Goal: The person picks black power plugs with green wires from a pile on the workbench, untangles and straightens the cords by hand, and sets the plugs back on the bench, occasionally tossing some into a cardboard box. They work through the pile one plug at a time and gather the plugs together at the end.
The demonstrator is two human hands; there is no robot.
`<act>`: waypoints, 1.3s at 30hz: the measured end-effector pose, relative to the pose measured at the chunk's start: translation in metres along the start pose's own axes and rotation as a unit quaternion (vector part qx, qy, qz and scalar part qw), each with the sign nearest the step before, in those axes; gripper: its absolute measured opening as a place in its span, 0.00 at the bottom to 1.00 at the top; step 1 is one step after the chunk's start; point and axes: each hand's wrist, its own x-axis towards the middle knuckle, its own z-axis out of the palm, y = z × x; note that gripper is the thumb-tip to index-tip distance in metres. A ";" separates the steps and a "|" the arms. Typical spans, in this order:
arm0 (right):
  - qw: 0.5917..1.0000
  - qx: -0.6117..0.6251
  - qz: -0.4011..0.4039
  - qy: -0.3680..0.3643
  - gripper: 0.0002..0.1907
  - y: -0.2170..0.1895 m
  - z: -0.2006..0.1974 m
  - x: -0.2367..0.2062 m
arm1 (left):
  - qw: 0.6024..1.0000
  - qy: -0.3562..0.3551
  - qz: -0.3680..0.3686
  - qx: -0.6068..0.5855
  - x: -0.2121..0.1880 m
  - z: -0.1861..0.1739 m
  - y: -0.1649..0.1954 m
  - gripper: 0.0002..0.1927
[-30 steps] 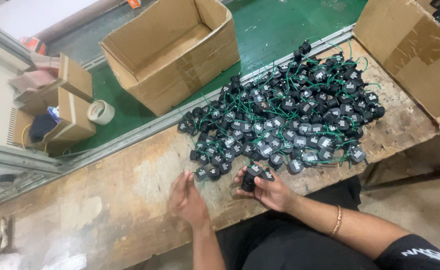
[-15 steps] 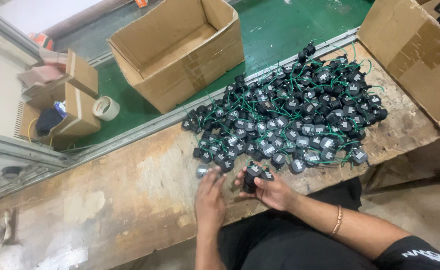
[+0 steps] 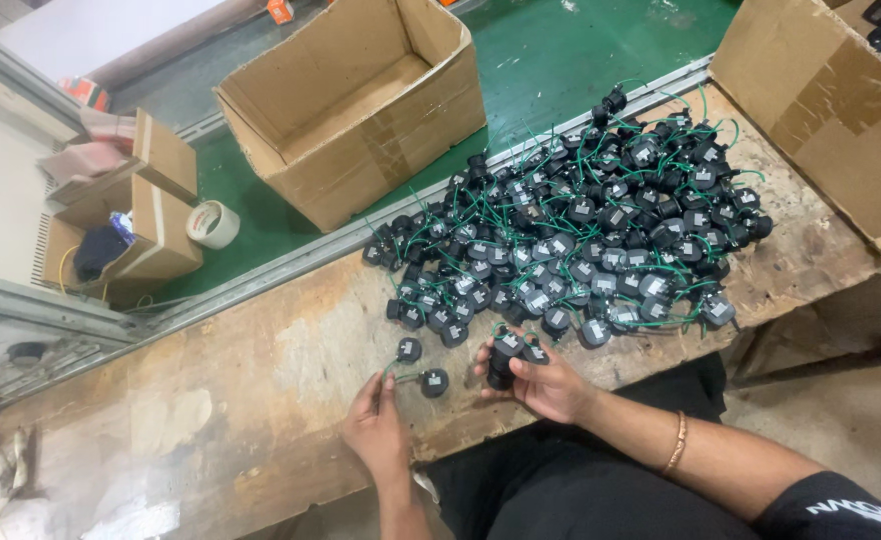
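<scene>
Fingers of the left hand pinched a green wire joining two black parts on the workbench. The right hand was curled around several black parts; the pile lay at one o'clock of both hands.

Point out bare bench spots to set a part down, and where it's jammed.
Free: worn bench left of the left hand, up to the metal rail. Narrow strip by the right box. Crowded: black part pile mid-bench, reaching the right hand.
</scene>
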 end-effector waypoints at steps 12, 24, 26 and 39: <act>1.000 0.012 0.004 -0.004 0.24 -0.002 0.000 -0.001 | 0.970 0.042 -0.056 -0.235 0.008 0.000 0.006 0.15; 0.992 -0.079 0.093 -0.010 0.28 -0.006 0.006 -0.005 | 0.979 -0.094 0.175 -0.044 -0.043 0.069 0.028 0.11; 0.994 -0.071 0.079 -0.014 0.25 -0.006 0.003 -0.007 | 0.969 -0.107 0.222 -0.015 -0.043 0.063 0.034 0.11; 0.965 -0.260 -0.007 -0.021 0.25 0.002 0.000 -0.009 | 0.962 -0.196 0.069 -0.177 -0.052 0.056 0.007 0.17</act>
